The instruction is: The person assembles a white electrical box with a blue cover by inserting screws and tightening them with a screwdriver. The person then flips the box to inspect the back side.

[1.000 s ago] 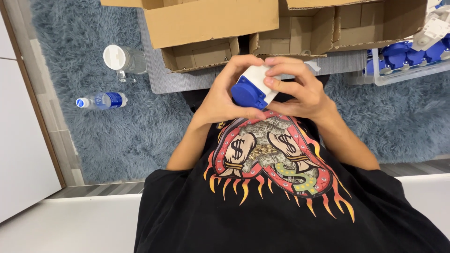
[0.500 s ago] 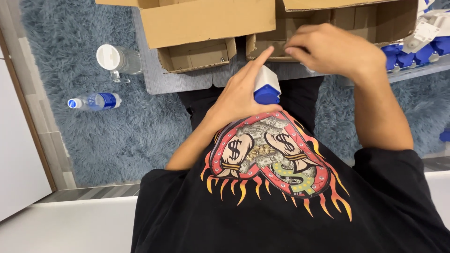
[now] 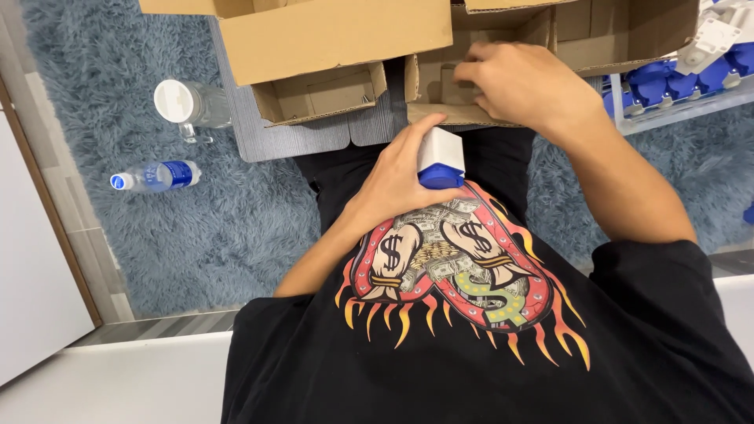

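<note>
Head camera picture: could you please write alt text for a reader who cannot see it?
The left hand holds a small white and blue plastic part above the lap, while the right hand reaches into an open brown cardboard box. On the fluffy blue-grey rug lies a clear plastic water bottle.

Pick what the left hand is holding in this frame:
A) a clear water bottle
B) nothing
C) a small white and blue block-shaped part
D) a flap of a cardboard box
C: the left hand grips a small white and blue part against the lap, while the right hand reaches into the cardboard box; the water bottle lies untouched on the rug.
</note>
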